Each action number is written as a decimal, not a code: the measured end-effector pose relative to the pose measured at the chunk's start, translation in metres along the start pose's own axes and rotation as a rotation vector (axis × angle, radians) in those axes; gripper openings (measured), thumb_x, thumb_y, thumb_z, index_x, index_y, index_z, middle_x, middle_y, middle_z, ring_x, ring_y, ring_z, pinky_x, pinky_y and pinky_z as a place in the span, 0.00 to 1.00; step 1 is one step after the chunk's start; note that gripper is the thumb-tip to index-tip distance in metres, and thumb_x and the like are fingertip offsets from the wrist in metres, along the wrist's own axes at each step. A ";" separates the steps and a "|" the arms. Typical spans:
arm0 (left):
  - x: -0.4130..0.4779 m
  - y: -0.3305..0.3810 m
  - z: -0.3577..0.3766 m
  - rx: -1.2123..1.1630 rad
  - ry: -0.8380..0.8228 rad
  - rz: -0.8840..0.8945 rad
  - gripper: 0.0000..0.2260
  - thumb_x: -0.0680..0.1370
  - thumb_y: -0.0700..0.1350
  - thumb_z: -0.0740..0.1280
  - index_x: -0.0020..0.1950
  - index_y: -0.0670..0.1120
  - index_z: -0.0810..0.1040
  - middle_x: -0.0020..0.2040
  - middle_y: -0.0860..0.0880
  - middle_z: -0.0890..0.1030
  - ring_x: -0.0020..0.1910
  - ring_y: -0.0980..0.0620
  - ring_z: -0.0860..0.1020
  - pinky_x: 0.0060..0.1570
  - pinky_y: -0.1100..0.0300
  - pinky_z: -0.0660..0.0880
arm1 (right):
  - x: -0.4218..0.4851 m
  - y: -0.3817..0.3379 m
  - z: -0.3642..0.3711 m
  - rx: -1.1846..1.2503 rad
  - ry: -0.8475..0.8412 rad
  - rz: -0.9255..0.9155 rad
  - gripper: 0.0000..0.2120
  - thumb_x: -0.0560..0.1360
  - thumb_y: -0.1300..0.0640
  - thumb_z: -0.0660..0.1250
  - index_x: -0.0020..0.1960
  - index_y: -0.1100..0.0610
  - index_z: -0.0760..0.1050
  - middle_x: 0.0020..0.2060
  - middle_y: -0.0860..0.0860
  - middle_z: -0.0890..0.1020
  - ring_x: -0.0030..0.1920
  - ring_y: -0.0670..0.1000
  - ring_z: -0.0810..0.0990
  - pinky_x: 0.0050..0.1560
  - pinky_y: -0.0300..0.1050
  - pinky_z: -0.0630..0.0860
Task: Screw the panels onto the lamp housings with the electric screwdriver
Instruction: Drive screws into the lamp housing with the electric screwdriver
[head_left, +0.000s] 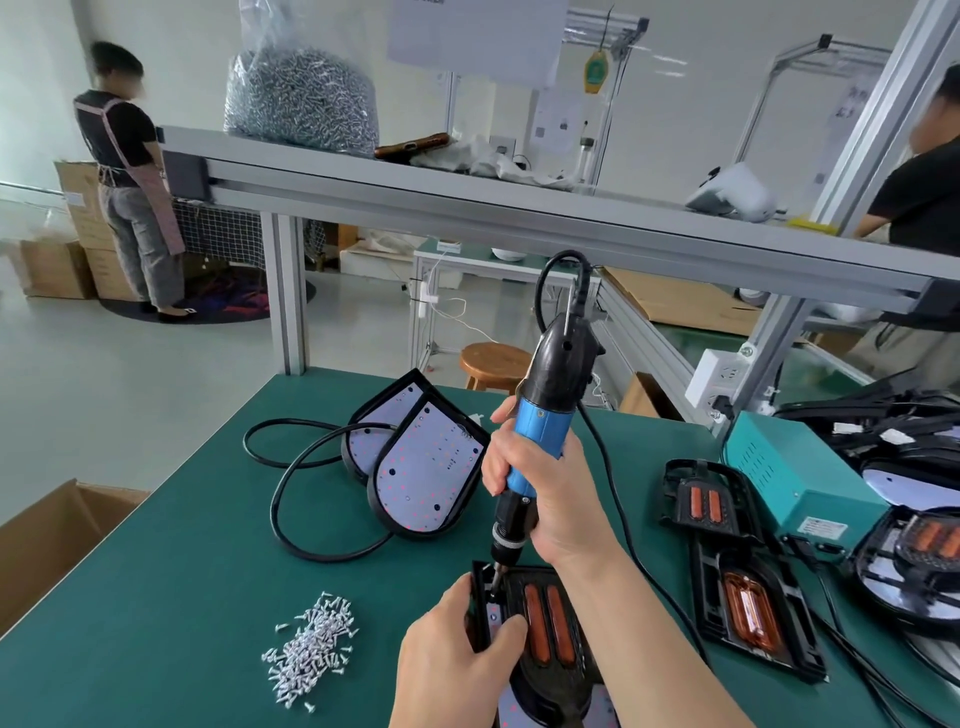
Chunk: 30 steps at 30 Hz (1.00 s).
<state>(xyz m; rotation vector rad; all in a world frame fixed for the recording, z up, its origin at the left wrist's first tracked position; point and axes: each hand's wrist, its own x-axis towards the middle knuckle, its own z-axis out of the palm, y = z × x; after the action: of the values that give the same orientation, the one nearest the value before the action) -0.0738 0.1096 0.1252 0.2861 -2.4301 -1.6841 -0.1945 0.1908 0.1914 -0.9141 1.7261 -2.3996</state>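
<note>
Two bare hands work at six o'clock on the green-matted table (182, 571). The right hand (540, 493) wraps its fingers around the blue-and-black corded electric screwdriver (545, 415), which stands nearly upright with its bit down on the top left corner of a black plastic panel with two orange lenses (545, 623). The left hand (457, 660) grips that panel's left edge, thumb laid on top and fingers curled at the side. The panel sits on a lamp housing whose white speckled board (511, 709) shows at the bottom edge. A loose pile of small silver screws (311, 649) lies at nine o'clock of the panel, apart from it. Two black shield-shaped lamp housings with white boards (426, 478) lean together at eleven o'clock. Two more black orange-lensed panels (743, 608) lie at three o'clock, near a teal metal box (789, 478) at two o'clock.
</note>
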 end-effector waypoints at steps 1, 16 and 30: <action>0.000 0.000 0.000 0.006 -0.004 0.001 0.10 0.75 0.50 0.72 0.46 0.64 0.73 0.39 0.48 0.84 0.36 0.59 0.78 0.39 0.67 0.72 | 0.000 0.000 0.000 -0.008 -0.018 0.010 0.09 0.70 0.58 0.70 0.50 0.54 0.77 0.27 0.54 0.73 0.29 0.53 0.71 0.37 0.45 0.73; -0.006 -0.003 0.000 -0.095 -0.052 0.040 0.10 0.74 0.53 0.69 0.55 0.55 0.78 0.35 0.45 0.80 0.30 0.56 0.70 0.37 0.58 0.70 | -0.003 -0.027 -0.009 0.181 -0.005 -0.007 0.13 0.67 0.60 0.70 0.52 0.54 0.79 0.27 0.53 0.73 0.29 0.52 0.71 0.35 0.45 0.72; -0.008 -0.003 0.005 -0.067 0.002 0.002 0.13 0.71 0.57 0.71 0.55 0.66 0.78 0.46 0.59 0.84 0.47 0.64 0.80 0.51 0.60 0.75 | -0.052 -0.034 -0.103 0.654 0.395 0.422 0.29 0.71 0.39 0.72 0.58 0.63 0.74 0.33 0.51 0.74 0.28 0.46 0.74 0.27 0.38 0.76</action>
<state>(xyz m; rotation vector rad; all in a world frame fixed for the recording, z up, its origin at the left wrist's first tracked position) -0.0677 0.1152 0.1202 0.2756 -2.3666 -1.7588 -0.1917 0.3103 0.1777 0.0061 0.9241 -2.6492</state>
